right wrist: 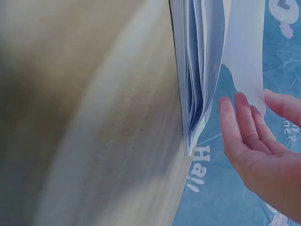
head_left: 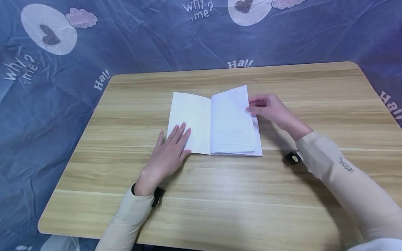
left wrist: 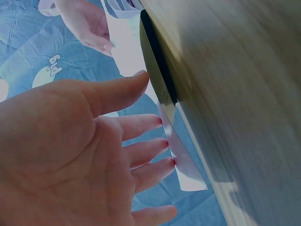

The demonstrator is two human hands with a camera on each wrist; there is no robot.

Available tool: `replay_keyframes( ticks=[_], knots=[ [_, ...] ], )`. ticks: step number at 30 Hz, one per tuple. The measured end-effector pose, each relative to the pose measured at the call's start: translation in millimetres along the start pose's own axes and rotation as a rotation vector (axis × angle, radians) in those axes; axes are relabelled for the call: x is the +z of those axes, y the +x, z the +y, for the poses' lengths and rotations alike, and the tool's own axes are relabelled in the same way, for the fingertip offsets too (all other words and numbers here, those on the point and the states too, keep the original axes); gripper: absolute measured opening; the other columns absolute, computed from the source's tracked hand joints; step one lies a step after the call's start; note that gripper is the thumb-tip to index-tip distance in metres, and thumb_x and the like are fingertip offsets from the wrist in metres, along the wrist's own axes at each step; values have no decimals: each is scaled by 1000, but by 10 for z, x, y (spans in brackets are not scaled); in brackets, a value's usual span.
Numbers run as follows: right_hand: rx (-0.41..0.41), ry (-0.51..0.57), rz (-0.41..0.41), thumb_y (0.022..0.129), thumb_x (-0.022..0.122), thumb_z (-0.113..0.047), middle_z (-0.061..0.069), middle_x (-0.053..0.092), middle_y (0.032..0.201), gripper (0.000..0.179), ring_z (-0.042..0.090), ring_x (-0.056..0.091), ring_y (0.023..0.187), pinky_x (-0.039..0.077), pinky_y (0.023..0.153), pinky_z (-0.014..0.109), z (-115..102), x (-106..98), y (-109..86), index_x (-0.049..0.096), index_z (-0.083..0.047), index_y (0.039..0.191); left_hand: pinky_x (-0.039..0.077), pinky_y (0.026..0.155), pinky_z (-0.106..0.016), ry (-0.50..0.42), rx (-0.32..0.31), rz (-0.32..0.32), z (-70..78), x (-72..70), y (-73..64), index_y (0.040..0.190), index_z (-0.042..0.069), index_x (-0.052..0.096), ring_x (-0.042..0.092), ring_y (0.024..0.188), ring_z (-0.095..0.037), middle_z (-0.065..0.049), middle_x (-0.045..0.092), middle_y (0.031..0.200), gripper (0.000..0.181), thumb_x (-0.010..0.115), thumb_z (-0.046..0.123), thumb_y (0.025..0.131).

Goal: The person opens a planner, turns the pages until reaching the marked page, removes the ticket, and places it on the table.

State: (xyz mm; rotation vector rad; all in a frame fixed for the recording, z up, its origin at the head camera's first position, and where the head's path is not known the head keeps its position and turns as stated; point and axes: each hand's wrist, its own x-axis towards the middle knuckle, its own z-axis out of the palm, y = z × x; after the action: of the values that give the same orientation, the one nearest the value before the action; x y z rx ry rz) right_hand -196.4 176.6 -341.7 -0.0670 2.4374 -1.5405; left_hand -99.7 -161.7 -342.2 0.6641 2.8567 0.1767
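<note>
The open white paper notebook (head_left: 211, 125) lies on the pale wood-grain bench (head_left: 220, 198), its spine pointing away. From its right, the right hand (head_left: 272, 108) pinches the raised lined page (head_left: 231, 122) in a narrow grip; the left hand (head_left: 168, 153) lies straight-fingered on the blank page (head_left: 194, 115).

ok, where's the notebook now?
Head view, centre: the open notebook lies on the table, left hand at its lower-left corner, right hand at its right edge.
</note>
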Motion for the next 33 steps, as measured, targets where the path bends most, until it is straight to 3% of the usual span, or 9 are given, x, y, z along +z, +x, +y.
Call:
replay_keyframes(
  ticks=[14, 21, 23, 26, 30, 33],
  knots=[
    [-49, 24, -19, 95, 65, -15, 3, 70, 105, 43, -2, 63, 86, 51, 77, 15, -39, 82, -240, 57, 8, 130, 3, 117, -58, -7, -9, -8, -3, 6, 3, 157, 13, 21, 5, 150, -25, -6, 6, 164, 65, 49, 36, 103],
    [-101, 115, -64, 101, 55, -20, 24, 58, 130, 48, 3, 62, 98, 52, 89, 24, -205, 199, -205, 48, 8, 140, 4, 117, -58, -13, -11, -8, -25, 12, -5, 158, 13, 20, 4, 150, -25, -5, 5, 164, 66, 48, 36, 103],
    [-115, 126, -61, 102, 54, -22, 24, 57, 132, 48, 5, 63, 98, 52, 90, 26, -257, 252, -172, 48, 6, 141, 5, 117, -58, -18, -18, -6, -33, 11, -10, 158, 14, 19, 3, 150, -24, -5, 4, 164, 66, 48, 37, 104],
    [-171, 169, -73, 103, 51, -22, 24, 57, 131, 46, 10, 65, 97, 53, 90, 28, -334, 348, -119, 49, 6, 140, 4, 117, -58, -28, -19, 0, -46, 10, -13, 158, 14, 18, 2, 150, -24, -5, 3, 165, 66, 48, 37, 103],
    [-293, 241, -159, 105, 47, -22, 24, 58, 132, 44, 21, 68, 101, 53, 92, 34, -418, 485, -73, 49, 7, 139, 2, 117, -58, -42, -24, 0, -68, 9, -7, 158, 14, 17, 0, 150, -23, -4, 2, 165, 67, 47, 38, 104],
    [-359, 234, -224, 106, 44, -22, 22, 58, 133, 44, 29, 66, 108, 52, 94, 38, -437, 573, -52, 49, 7, 139, 1, 116, -59, -43, -36, 1, -94, 3, -2, 159, 16, 15, -3, 150, -22, -3, 1, 165, 67, 45, 40, 104]
  ],
)
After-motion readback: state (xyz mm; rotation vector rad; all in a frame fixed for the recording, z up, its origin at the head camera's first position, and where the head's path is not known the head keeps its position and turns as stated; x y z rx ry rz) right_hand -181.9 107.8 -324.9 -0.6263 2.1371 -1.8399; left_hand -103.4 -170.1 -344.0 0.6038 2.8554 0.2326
